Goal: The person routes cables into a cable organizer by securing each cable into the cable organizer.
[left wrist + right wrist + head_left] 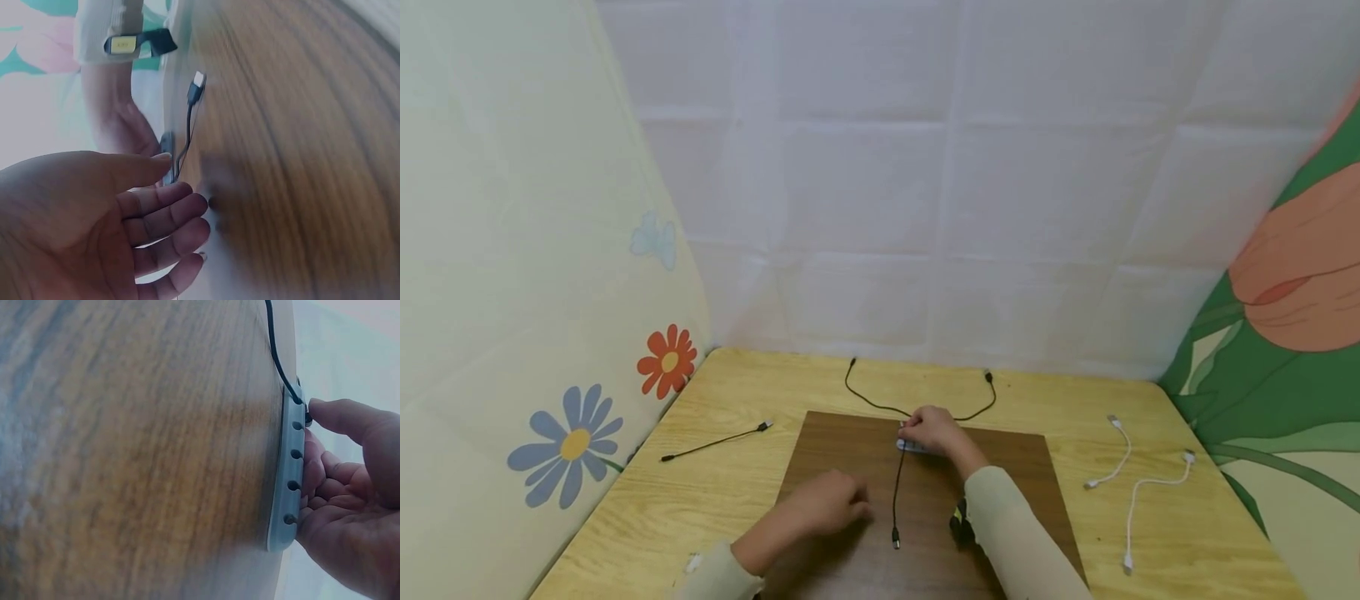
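Observation:
A grey cable organizer (284, 500) with a row of slots lies near the far edge of a brown wooden board (1015, 467). A black USB cable (896, 492) runs through its end slot, and its USB plug (195, 87) lies toward the near side of the board. My right hand (934, 429) is at the organizer, pinching the cable's small black connector (308, 419) just behind that slot; the fingertips behind it are partly hidden. My left hand (823, 504) hovers over the board's left part, fingers loosely bent and holding nothing.
Two black cables (872, 403) extend behind the board, partly hidden by my right hand. Another black cable (715, 444) lies to the left. Two white cables (1131, 508) lie on the right of the yellow wooden table (647, 517). Fabric walls enclose the back and sides.

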The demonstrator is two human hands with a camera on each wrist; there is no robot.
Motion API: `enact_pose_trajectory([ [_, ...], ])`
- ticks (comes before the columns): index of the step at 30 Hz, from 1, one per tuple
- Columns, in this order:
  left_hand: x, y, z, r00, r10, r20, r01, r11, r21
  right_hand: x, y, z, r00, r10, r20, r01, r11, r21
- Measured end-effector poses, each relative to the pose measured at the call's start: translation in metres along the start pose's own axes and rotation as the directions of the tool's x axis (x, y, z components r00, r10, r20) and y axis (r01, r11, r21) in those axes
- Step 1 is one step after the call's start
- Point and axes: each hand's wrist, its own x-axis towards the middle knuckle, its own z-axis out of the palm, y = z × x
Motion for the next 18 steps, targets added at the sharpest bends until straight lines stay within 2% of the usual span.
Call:
enact_pose_trajectory([
  [4,-0.003,-0.009,-0.007,0.999,-0.031,-0.038,0.031,0.999,-0.025,0.0,0.0,0.0,1.0,0.005,-0.005,-0.005,1.0,0.003],
  [10,-0.006,-0.024,-0.018,0.991,-0.032,-0.13,0.029,0.999,-0.026,-0.001,0.0,-0.001,1.0,-0.005,-0.005,0.005,1.0,-0.001],
  [14,-0.009,-0.036,-0.026,0.98,-0.089,-0.179,0.085,0.996,-0.028,-0.001,0.001,-0.001,1.0,-0.01,-0.006,0.01,1.0,-0.003],
  [18,-0.013,-0.048,-0.033,0.962,-0.163,-0.221,0.164,0.986,-0.013,0.0,0.002,-0.001,1.0,-0.015,-0.007,0.015,1.0,-0.001],
])
